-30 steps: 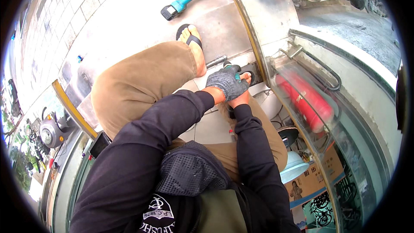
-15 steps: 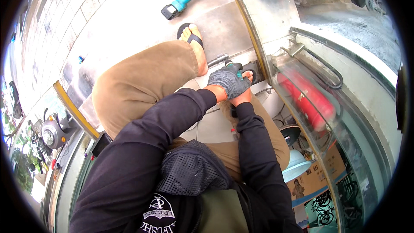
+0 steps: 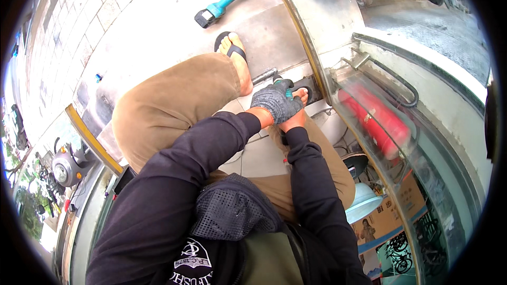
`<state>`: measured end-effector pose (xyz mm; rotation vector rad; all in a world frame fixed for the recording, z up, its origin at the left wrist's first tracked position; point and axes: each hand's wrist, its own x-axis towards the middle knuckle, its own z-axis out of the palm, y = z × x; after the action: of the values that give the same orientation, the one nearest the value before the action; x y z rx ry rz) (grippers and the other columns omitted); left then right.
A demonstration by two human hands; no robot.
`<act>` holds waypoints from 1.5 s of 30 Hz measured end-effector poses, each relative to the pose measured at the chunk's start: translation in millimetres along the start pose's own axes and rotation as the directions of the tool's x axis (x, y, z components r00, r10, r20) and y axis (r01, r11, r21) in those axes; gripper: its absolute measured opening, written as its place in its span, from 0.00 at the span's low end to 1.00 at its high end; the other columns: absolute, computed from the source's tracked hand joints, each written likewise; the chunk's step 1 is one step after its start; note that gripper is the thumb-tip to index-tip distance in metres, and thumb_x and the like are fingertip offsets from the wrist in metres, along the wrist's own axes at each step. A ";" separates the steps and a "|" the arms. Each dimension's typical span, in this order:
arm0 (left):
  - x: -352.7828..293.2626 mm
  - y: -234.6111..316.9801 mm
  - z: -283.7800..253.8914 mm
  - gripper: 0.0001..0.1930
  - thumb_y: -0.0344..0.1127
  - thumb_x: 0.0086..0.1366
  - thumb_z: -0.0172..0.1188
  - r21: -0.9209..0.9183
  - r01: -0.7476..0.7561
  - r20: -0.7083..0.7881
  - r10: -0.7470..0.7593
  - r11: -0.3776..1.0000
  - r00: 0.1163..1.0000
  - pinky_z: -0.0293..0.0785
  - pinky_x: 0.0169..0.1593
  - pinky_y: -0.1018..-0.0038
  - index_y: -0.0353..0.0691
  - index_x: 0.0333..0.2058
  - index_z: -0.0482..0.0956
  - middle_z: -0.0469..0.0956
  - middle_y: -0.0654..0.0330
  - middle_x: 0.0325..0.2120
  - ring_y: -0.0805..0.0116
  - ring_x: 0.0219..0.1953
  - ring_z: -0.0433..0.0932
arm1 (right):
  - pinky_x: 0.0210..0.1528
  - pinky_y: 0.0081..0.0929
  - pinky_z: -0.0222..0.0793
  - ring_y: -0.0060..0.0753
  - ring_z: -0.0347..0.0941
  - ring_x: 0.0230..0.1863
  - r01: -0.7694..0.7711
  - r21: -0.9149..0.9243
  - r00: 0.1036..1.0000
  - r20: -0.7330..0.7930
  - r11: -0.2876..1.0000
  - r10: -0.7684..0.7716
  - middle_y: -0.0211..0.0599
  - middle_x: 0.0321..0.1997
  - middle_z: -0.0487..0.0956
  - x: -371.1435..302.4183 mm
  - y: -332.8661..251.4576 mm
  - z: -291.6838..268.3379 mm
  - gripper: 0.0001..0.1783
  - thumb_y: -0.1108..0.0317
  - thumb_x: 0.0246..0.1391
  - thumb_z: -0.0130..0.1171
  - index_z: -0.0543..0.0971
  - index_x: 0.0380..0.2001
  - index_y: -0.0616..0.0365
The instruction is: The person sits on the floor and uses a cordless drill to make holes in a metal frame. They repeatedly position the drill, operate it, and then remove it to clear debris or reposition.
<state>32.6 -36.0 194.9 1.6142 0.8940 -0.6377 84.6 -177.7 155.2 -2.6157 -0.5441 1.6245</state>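
Observation:
My left hand [image 3: 275, 103], in a grey knit glove, is closed around a teal-and-black handle [image 3: 289, 93] low between my legs. Only a little of that handle shows between the gloved fingers, so its exact kind is unclear. My right hand [image 3: 293, 122] is bare at the wrist and lies against the glove. The glove covers its fingers, so I cannot see what they hold. Just beyond both hands are the toes of my right foot [image 3: 301, 95] in a black sandal. A grey metal tube [image 3: 264, 76] lies on the floor beside the glove.
A teal cordless angle grinder [image 3: 232, 1] lies on the pavement ahead. To the right stand a yellow-edged glass door [image 3: 296, 18], a red fire extinguisher [image 3: 375, 119], a light-blue basin [image 3: 363, 203] and a cardboard box [image 3: 393, 214]. Another yellow-edged panel [image 3: 94, 140] is at left.
The whole view has shifted slightly. Both hands stay together in nearly the same place, the gloved one turned a little, with the teal handle still in it.

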 end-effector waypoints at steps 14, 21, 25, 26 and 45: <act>1.4 -1.4 1.3 0.37 0.61 0.66 0.60 0.000 0.011 0.025 -0.011 1.000 1.000 0.80 0.62 0.54 0.38 0.65 0.79 0.83 0.39 0.57 0.39 0.59 0.84 | 0.77 0.51 0.64 0.74 0.58 0.79 0.001 -0.018 0.999 -0.039 1.000 -0.002 0.77 0.76 0.63 -1.4 1.2 4.9 0.62 0.46 0.46 0.79 0.60 0.79 0.58; 5.9 1.5 -0.5 0.41 0.67 0.65 0.59 -0.015 0.035 0.055 -0.034 0.999 0.998 0.79 0.63 0.55 0.40 0.65 0.80 0.84 0.39 0.57 0.41 0.59 0.84 | 0.77 0.48 0.64 0.70 0.60 0.79 0.041 0.015 0.995 -0.096 0.999 -0.039 0.75 0.76 0.64 2.2 4.5 6.6 0.55 0.46 0.46 0.80 0.70 0.73 0.59; 3.2 8.2 -6.3 0.44 0.71 0.65 0.58 -0.005 0.061 0.110 -0.060 0.998 0.992 0.79 0.63 0.56 0.40 0.66 0.79 0.83 0.39 0.59 0.41 0.60 0.83 | 0.77 0.47 0.64 0.70 0.59 0.79 0.058 -0.024 0.996 -0.071 0.998 -0.059 0.78 0.76 0.63 7.2 14.5 7.9 0.62 0.45 0.47 0.80 0.61 0.76 0.65; 4.3 7.4 -6.3 0.44 0.71 0.65 0.59 -0.004 0.046 0.099 -0.046 0.999 0.994 0.79 0.63 0.56 0.40 0.66 0.79 0.83 0.39 0.59 0.41 0.60 0.83 | 0.77 0.47 0.64 0.71 0.59 0.79 0.052 -0.035 0.997 -0.058 0.998 -0.054 0.79 0.76 0.62 7.4 13.2 8.5 0.65 0.45 0.47 0.80 0.57 0.78 0.67; 9.6 -3.8 -0.5 0.44 0.71 0.64 0.60 -0.025 0.021 0.054 -0.019 0.999 0.998 0.80 0.63 0.56 0.40 0.65 0.79 0.84 0.37 0.56 0.40 0.56 0.86 | 0.82 0.52 0.56 0.74 0.53 0.82 0.062 -0.048 0.993 -0.100 0.997 -0.067 0.78 0.80 0.58 7.5 8.6 9.7 0.60 0.45 0.49 0.77 0.62 0.75 0.70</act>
<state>34.9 -33.1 185.3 1.5602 0.8765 -0.6780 81.6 -185.2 142.6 -2.6645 -0.6596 1.4687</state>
